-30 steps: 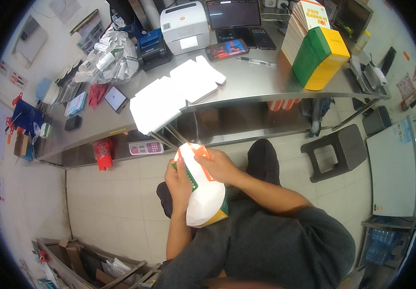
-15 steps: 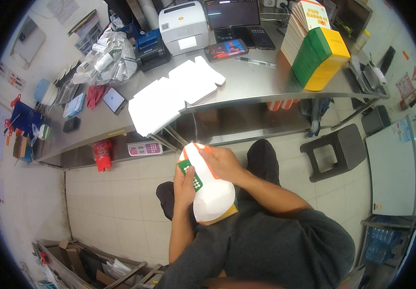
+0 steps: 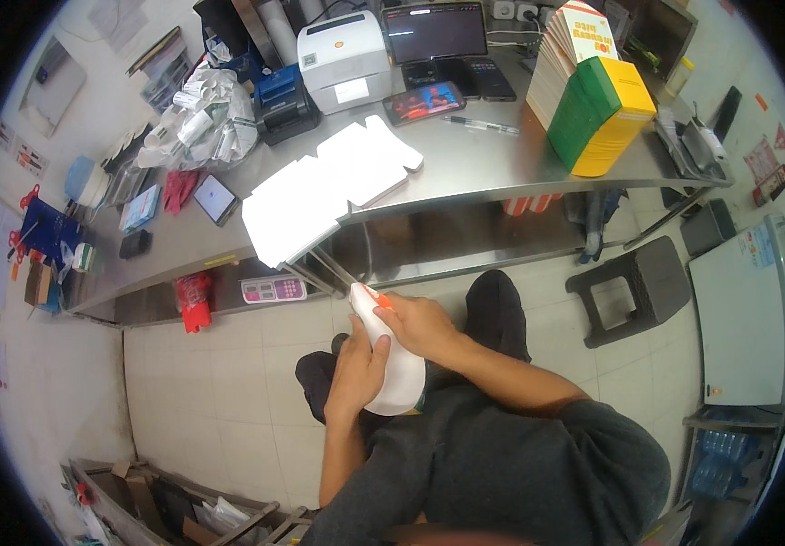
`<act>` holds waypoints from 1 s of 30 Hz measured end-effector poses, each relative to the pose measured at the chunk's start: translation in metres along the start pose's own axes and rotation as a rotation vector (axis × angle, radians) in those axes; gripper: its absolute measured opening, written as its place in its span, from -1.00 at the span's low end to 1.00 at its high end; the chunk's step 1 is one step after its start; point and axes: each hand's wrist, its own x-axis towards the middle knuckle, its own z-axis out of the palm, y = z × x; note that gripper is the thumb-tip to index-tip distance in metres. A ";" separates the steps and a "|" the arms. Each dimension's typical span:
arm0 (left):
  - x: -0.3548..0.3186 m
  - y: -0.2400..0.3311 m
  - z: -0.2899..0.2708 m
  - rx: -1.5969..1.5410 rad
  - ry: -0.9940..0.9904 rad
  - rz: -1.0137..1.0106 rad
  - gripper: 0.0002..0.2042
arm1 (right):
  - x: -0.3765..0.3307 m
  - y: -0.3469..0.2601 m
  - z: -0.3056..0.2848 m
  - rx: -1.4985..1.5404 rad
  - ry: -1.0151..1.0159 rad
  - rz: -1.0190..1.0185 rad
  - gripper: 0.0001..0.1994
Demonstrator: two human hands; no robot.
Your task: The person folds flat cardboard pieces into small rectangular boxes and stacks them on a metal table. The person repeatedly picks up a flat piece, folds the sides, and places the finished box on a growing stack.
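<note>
White card, folded into a flat carton blank (image 3: 392, 364) with an orange edge at its upper end, sits between both hands over the person's lap, below the front edge of the steel tabletop (image 3: 483, 164). The left hand (image 3: 356, 369) lies along the blank's lower left side, fingers stretched and wrapped against it from beneath. The right hand (image 3: 420, 323) closes over the upper right part, its fingers curled and pinching the card near the orange edge.

On the tabletop, just above the hands, a stack of white flat carton blanks (image 3: 320, 191) overhangs the front edge. Behind it stand a white label printer (image 3: 342, 59) and a dark monitor (image 3: 436, 32), with a smartphone (image 3: 424, 102) and a pen (image 3: 482, 126) lying near them. To the right rises a tall stack of green and yellow cartons (image 3: 602, 114). At the left are crumpled plastic wrap (image 3: 201, 114), a red cloth (image 3: 177, 188) and a second phone (image 3: 217, 198). A dark plastic stool (image 3: 643, 287) stands on the tiled floor (image 3: 220, 391) to the right of the person's knees.
</note>
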 end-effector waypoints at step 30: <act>-0.011 -0.018 0.012 -1.197 0.382 0.201 -0.46 | -0.002 0.008 -0.007 1.002 -0.272 0.146 -0.42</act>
